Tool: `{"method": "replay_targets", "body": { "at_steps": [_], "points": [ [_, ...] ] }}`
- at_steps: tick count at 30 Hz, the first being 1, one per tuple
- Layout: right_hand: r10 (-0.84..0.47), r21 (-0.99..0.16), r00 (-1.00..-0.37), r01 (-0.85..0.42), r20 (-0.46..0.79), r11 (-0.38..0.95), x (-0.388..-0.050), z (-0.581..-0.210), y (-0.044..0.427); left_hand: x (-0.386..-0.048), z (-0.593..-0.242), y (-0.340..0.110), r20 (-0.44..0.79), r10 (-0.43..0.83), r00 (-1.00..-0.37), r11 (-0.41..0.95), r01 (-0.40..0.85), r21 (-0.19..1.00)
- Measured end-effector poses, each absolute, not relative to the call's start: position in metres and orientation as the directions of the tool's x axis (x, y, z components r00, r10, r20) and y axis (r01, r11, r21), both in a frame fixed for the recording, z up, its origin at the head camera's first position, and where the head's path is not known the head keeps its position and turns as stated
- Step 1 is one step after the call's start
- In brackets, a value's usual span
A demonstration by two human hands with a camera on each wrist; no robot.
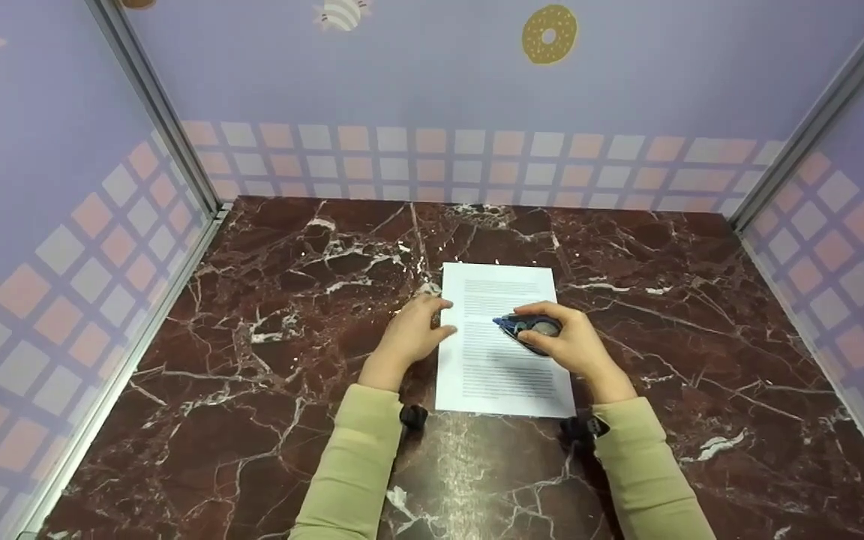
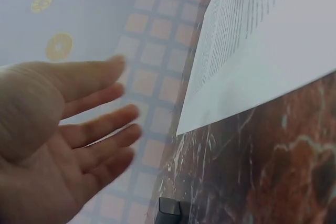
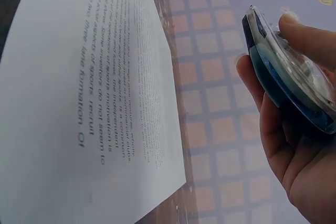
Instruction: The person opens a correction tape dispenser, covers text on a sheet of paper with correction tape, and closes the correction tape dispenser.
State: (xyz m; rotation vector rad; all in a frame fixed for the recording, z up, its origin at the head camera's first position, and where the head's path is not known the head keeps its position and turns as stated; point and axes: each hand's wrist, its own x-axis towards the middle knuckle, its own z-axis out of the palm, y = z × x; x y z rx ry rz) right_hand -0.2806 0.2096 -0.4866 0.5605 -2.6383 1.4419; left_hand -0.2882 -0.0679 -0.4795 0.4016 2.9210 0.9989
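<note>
A sheet of paper with printed lines [image 1: 507, 382] [image 2: 262, 72] [image 3: 47, 129] lies flat on the dark red marbled table. My right hand [image 1: 578, 349] [image 3: 304, 156] grips a blue correction tape dispenser [image 1: 541, 328] [image 3: 286, 72] between thumb and fingers, over the upper right half of the page. Its tip points left; in the right wrist view it appears raised off the paper. Beside the page's left edge is my left hand [image 1: 413, 330] [image 2: 79, 124], fingers loosely extended and holding nothing. Whether its fingertips touch the sheet cannot be told.
Purple panels with pink and white squares [image 1: 432, 154] stand behind the table and on both sides, with grey metal posts [image 1: 169, 112] at the corners. Black devices [image 1: 413, 417] are at both wrists, near the sheet's lower corners.
</note>
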Motion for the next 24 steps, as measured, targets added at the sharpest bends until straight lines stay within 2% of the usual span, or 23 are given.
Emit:
{"method": "replay_targets", "body": {
  "at_steps": [6, 12, 19, 24],
  "points": [
    [-0.294, -0.799, -0.927, -0.353, 0.231, 0.486, -0.285, -0.494, 0.207, -0.285, -0.483, -0.066, -0.080, 0.392, -0.916, 0.764, 0.276, 0.582],
    [-0.315, -0.786, -0.924, -0.358, 0.219, 0.504, -0.288, -0.498, 0.204, -0.281, -0.492, -0.069, -0.139, 0.500, -0.855, 0.747, 0.344, 0.569],
    [-0.362, -0.729, -0.910, -0.385, 0.200, 0.565, -0.295, -0.502, 0.200, -0.279, -0.498, -0.076, -0.208, 0.542, -0.814, 0.758, 0.366, 0.540],
    [-0.436, -0.650, -0.873, -0.464, 0.219, 0.602, -0.306, -0.495, 0.193, -0.281, -0.500, -0.077, -0.234, 0.558, -0.796, 0.754, 0.368, 0.544]
  ]
}}
